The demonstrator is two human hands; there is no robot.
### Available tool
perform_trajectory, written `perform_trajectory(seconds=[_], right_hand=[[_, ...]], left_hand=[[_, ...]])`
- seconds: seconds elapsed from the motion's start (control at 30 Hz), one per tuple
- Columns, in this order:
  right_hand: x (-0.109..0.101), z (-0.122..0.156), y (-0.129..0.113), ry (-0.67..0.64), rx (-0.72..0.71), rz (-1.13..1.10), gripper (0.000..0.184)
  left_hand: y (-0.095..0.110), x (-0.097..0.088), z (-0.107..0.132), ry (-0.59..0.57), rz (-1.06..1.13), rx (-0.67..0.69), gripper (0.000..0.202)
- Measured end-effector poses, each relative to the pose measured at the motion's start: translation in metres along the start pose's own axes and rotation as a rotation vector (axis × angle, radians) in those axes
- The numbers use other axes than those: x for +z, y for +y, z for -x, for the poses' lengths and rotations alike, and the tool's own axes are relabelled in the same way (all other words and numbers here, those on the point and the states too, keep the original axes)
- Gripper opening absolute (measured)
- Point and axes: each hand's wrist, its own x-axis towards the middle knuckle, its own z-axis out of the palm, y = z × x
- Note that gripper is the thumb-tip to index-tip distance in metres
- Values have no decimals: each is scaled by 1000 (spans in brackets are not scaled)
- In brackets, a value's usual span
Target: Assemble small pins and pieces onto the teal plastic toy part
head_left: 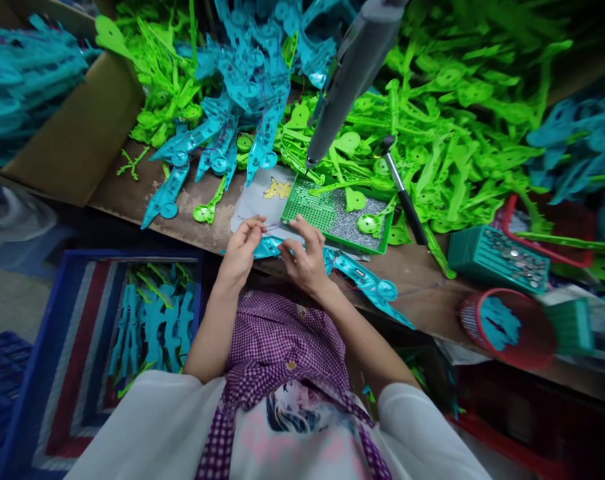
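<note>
My left hand (243, 252) is closed in a pinch at the table's front edge, with what looks like a thin wire (273, 229) at its fingertips. Just to the right, my right hand (306, 259) has its fingers curled, thumb and index close together; whatever they may hold is too small to make out. Beneath both hands lies a blue plastic part (266, 248), partly hidden by them. Another blue plastic part (365, 279) with a round disc and red wires extends along the edge to the right. A green tray (385, 235) of tiny metal pieces stands just beyond.
A grey power screwdriver (350, 73) hangs over the tray. Heaps of green parts (442, 140) and blue parts (252, 80) cover the back. A black-handled tool (405, 193), teal box (470, 257) and red basket (530, 333) stand right. A blue crate (57, 320) sits lower left.
</note>
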Motion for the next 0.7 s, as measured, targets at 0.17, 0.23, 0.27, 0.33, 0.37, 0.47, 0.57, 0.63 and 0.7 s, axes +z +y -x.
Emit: perform_trajectory(seconds=[0.17,0.23,0.27,0.33,0.37,0.47,0.57,0.63,0.7], right_hand=[[-1,-6,7,-144,106,43,17],[-4,-5,4,-205,75,22,17],[-5,-5,1,-204,81,25,17],[-6,-7,-8,-152,124,51,17],[-5,-9,-14,-131,134,55,22],[6,-16,-28,-214,83,-22,39],[19,-18,-33,-299,83,-109,45],[25,-17,-31,-293,91,-120,47],[29,-19,-27,-302,62,-93,44]], left_hand=[[19,19,-26,111,323,27,10],[22,16,-28,187,426,31,12],[21,14,-27,202,450,20,13],[15,12,-22,214,426,3,13],[11,11,-19,222,383,11,13],[3,9,-12,247,228,120,18],[4,0,-15,284,132,265,21],[8,-13,-24,350,111,336,22],[10,-28,-36,382,102,359,22]])
